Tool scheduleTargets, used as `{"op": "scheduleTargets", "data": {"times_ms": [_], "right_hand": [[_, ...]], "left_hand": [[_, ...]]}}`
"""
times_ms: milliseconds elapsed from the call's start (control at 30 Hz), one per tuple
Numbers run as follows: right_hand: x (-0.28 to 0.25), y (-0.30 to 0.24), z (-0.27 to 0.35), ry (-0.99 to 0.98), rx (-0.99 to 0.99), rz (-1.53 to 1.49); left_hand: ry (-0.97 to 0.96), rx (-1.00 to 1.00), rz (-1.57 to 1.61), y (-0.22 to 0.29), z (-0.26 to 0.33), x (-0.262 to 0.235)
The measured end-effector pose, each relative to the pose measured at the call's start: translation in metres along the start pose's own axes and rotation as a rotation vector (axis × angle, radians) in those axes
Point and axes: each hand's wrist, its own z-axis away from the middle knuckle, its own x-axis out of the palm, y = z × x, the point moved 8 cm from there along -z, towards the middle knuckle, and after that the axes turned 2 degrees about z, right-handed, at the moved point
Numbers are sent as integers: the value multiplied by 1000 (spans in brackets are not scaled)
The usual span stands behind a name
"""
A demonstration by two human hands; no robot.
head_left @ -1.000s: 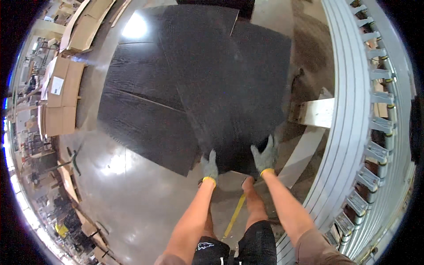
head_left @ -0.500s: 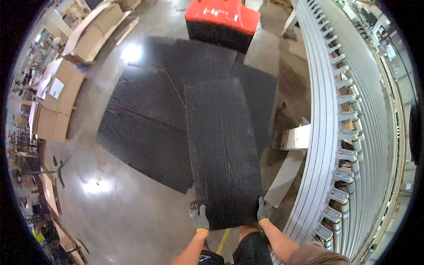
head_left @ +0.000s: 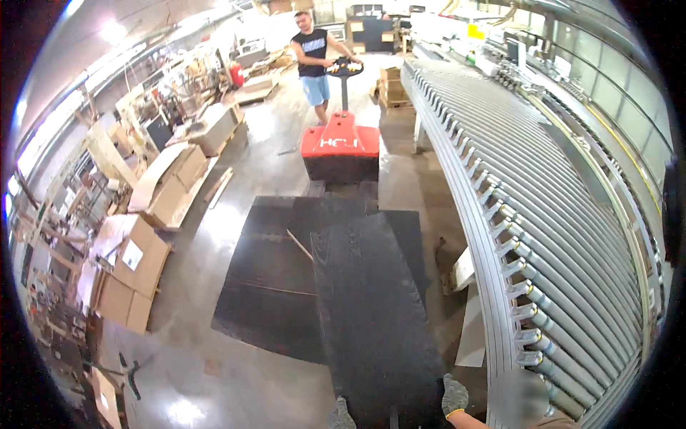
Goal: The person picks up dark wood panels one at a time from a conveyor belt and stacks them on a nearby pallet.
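Observation:
A long black wood-grain panel [head_left: 375,300] stretches away from me over a stack of similar black panels [head_left: 268,314]. My left hand [head_left: 342,415], in a grey glove, grips its near left edge and is partly cut off by the lower rim of the picture. On the opposite edge, my gloved right hand [head_left: 454,397] is closed with the fingers against the panel's side. The held panel lies at a slight angle to those beneath it, and I cannot tell how far its near end is raised.
A red powered pallet truck [head_left: 341,146] stands at the far end of the stack, with a person [head_left: 312,64] holding its handle. A roller conveyor [head_left: 564,236] runs along my right. Cardboard-wrapped stacks [head_left: 132,272] line the left, beside grey floor [head_left: 179,343].
The view has tilted up, bringing the person and the truck's handle into sight. Both hands now appear lower in the picture, still on the panel's edges.

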Motion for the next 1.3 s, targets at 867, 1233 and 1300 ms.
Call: {"op": "scheduleTargets", "data": {"times_ms": [867,1233,1300], "right_hand": [[26,251,270,467,830,-904],[78,309,250,358,626,-1786],[93,314,250,347,506,-2256]], "left_hand": [[-594,1271,-310,170,191,160],[-778,1238,-549,184,226,249],[-888,1219,-525,202,248,271]]}}
